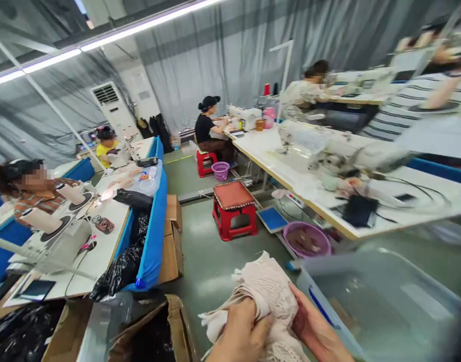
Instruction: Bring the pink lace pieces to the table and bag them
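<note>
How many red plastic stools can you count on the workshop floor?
2: one empty with a cushioned top in the aisle, one farther back under a seated person. Others may be hidden behind tables.

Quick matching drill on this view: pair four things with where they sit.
Things:
1. pale lace fabric
2. red stool
3. clear plastic bin
4. purple basin

Places:
A. on the floor under the long table's edge
B. in the aisle, between the two tables
C. held in both hands
D. at lower right, beside the right hand

Pairs: 1-C, 2-B, 3-D, 4-A. The left hand grips the fabric too.
</note>
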Tool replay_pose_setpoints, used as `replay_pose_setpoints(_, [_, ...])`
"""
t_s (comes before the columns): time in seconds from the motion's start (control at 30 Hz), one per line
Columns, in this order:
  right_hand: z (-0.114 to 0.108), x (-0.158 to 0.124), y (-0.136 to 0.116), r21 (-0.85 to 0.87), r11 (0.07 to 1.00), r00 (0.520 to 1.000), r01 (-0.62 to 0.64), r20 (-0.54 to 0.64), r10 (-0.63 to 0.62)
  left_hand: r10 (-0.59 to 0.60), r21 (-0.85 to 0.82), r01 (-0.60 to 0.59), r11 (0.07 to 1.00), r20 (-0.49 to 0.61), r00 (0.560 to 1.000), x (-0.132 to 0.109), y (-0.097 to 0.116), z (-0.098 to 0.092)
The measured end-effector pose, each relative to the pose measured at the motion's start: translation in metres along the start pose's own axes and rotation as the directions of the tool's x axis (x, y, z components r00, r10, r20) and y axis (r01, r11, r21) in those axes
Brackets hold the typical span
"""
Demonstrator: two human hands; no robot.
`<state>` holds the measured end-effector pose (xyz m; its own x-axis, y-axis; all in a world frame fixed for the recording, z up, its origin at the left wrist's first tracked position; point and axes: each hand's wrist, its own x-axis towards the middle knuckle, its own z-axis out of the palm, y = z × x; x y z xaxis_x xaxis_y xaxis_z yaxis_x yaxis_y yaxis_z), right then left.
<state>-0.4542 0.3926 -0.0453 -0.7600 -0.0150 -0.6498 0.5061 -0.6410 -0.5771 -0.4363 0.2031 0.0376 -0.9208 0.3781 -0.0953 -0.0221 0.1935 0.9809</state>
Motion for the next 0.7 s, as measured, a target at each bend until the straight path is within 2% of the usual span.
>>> replay_pose_setpoints(0.07, [0.018,0.039,-0.029,-0.097,0.994,0.997,-0.047,0.064,0.053,-0.067,-0.068,0.058,0.996,-0.127,0.99,0.029,-0.005,-0.006])
replay_pose_setpoints(0.13, [0.04,0.078,-0.05,-0.188,0.977,0.986,-0.096,0.113,0.119,-0.194,-0.235,0.132,0.963,-0.268,0.944,0.055,-0.016,-0.016])
replay_pose_setpoints(0.2, [0.061,0.115,-0.061,-0.27,0.959,0.98,-0.089,0.149,0.133,-0.375,-0.5,0.154,0.852,-0.378,0.846,0.079,-0.028,-0.031])
replay_pose_setpoints(0.27, [0.08,0.153,-0.066,-0.321,0.947,0.982,-0.031,0.169,0.089,-0.495,-0.698,0.062,0.713,-0.439,0.75,0.105,-0.038,-0.052])
replay_pose_setpoints(0.3, [0.088,0.171,-0.068,-0.338,0.941,0.982,-0.004,0.174,0.066,-0.527,-0.755,-0.001,0.656,-0.459,0.716,0.119,-0.043,-0.064])
replay_pose_setpoints(0.43, [0.115,0.24,-0.079,-0.384,0.923,0.98,0.017,0.188,0.06,-0.594,-0.841,-0.17,0.513,-0.491,0.638,0.182,-0.053,-0.124])
replay_pose_setpoints(0.6, [0.148,0.305,-0.109,-0.331,0.942,0.968,-0.062,0.21,0.138,-0.681,-0.9,-0.224,0.375,-0.431,0.592,0.269,-0.046,-0.203])
replay_pose_setpoints(0.7, [0.173,0.331,-0.127,-0.329,0.943,0.961,-0.041,0.245,0.127,-0.72,-0.92,-0.206,0.333,-0.389,0.575,0.321,-0.038,-0.244])
